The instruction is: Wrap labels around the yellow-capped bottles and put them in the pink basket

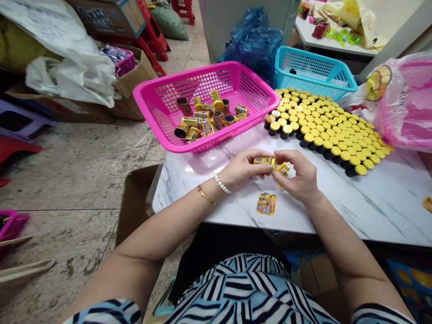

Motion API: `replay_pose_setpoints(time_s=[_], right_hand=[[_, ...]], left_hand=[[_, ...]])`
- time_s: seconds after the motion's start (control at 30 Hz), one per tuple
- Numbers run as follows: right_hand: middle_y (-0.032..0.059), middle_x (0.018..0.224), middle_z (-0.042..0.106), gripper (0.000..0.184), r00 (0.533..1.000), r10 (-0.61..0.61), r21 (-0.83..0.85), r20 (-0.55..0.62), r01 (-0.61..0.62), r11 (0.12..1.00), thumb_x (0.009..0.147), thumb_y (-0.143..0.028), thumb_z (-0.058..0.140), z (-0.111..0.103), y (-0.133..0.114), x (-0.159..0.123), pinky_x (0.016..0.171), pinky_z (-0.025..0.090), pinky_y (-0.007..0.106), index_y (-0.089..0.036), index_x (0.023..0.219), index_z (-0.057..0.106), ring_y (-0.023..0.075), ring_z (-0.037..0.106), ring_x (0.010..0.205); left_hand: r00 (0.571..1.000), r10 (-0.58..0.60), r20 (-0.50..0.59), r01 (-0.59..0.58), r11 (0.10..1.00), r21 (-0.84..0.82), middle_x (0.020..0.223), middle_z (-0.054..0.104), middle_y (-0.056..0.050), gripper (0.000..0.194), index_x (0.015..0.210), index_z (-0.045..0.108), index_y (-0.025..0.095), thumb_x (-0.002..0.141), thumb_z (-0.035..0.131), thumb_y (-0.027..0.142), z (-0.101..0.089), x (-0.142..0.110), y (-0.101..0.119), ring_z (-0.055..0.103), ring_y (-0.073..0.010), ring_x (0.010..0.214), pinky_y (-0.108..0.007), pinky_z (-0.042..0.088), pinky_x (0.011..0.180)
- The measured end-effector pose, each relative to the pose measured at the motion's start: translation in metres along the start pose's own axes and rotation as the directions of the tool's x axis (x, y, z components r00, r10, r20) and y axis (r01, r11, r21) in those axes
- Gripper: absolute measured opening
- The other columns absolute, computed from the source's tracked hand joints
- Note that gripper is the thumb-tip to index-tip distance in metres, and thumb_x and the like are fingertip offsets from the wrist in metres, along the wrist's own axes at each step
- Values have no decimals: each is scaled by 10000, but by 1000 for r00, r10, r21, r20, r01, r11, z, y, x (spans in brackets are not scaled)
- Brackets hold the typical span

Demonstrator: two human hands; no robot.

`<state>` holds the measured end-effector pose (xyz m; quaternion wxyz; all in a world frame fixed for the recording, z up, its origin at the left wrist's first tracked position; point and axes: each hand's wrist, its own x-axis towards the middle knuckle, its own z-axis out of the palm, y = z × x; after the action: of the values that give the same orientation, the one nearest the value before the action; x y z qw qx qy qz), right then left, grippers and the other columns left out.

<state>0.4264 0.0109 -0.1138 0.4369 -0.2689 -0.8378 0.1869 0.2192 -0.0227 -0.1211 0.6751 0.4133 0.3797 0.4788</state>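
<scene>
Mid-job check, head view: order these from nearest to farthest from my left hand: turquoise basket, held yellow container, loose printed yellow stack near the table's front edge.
1. Yellow container: held in the left hand.
2. Printed yellow stack: on the table, near its front edge.
3. Turquoise basket: farthest, ahead and to the right.

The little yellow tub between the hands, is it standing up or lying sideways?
Sideways: held by the left hand, the tub runs across the picture, one end toward the right hand.

Red, probably plastic stools (154,31) stand on a speckled tiled floor (84,180).
</scene>
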Motion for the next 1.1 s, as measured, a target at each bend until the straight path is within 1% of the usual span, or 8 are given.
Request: replay_pose_setpoints(time_s=[0.1, 0.23, 0.47, 0.6, 0.8, 0.9, 0.97, 1.1], right_hand=[[46, 1087, 762, 322, 999, -34, -9, -26, 34, 999, 871, -193, 744, -2, 4, 0, 917, 635, 414, -294, 1176, 716, 218, 744, 997], [49, 1100, 777, 242, 1000, -20, -24, -15, 20, 1000, 851, -233, 787, -3, 7, -3, 926, 641, 433, -298, 1081, 755, 229, 753, 1007], [22, 869, 781, 291, 911, 403, 336, 90, -409, 848, 885, -411, 797, 19, 10, -11, 693, 635, 322, -215, 1095, 749, 149, 722, 705], [33, 1030, 747, 408, 969, 240, 227, 63, -248, 942, 859, -362, 836, 10, 12, -8, 750, 633, 310, -264, 1244, 744, 148, 724, 827], [47, 1084, 771, 302, 1000, 26, 48, 10, -27, 999, 839, -324, 856, 1, 12, -6, 921, 638, 398, -322, 1136, 804, 209, 748, 982], [41, 932, 787, 263, 968, 251, 130, -12, -248, 960, 831, -403, 860, 11, 10, -10, 787, 651, 380, -278, 1057, 811, 192, 742, 812], [27, 816, 768, 286, 890, 453, 276, 61, -451, 849, 857, -477, 823, 16, 9, -12, 667, 633, 342, -238, 1012, 797, 165, 706, 682], [3, 878, 747, 479, 832, 495, 491, 250, -549, 676, 879, -501, 795, 8, 10, -7, 603, 605, 297, -275, 1293, 708, 123, 668, 625]], left_hand=[[997, -72, -36, 70, 996, -50, 1013, 778, -115, 606, 1261, 751, 174, 745, 923, 442, -6, -1, 3, 709, -150, 756, -270, 546, 673], [996, -72, -56, 71, 997, -17, 933, 770, -102, 455, 1055, 792, 134, 737, 924, 432, -11, -1, 3, 687, -139, 718, -255, 525, 644], [995, 27, -92, -21, 997, 73, 735, 709, -37, 402, 931, 770, 134, 766, 892, 480, -3, 2, -3, 614, -102, 596, -221, 455, 562], [999, -29, -20, 29, 1000, 12, 812, 718, -49, 487, 965, 727, 132, 770, 879, 551, -6, 3, -5, 638, -106, 600, -220, 445, 525], [1000, -25, 1, 25, 999, 43, 794, 715, -33, 447, 1037, 733, 131, 757, 914, 429, -11, 4, -7, 617, -98, 612, -224, 440, 560], [992, 122, -24, -118, 984, 134, 843, 727, -33, 412, 1026, 751, 137, 747, 918, 391, -9, 4, -6, 623, -98, 681, -227, 456, 626], [984, 178, -24, -172, 971, 168, 876, 736, -35, 423, 1019, 754, 139, 721, 934, 381, -7, 2, -4, 639, -107, 731, -229, 473, 663], [999, 38, -1, -38, 989, 143, 747, 704, -32, 430, 978, 732, 120, 791, 881, 476, -7, 2, -2, 622, -107, 644, -226, 460, 592]])
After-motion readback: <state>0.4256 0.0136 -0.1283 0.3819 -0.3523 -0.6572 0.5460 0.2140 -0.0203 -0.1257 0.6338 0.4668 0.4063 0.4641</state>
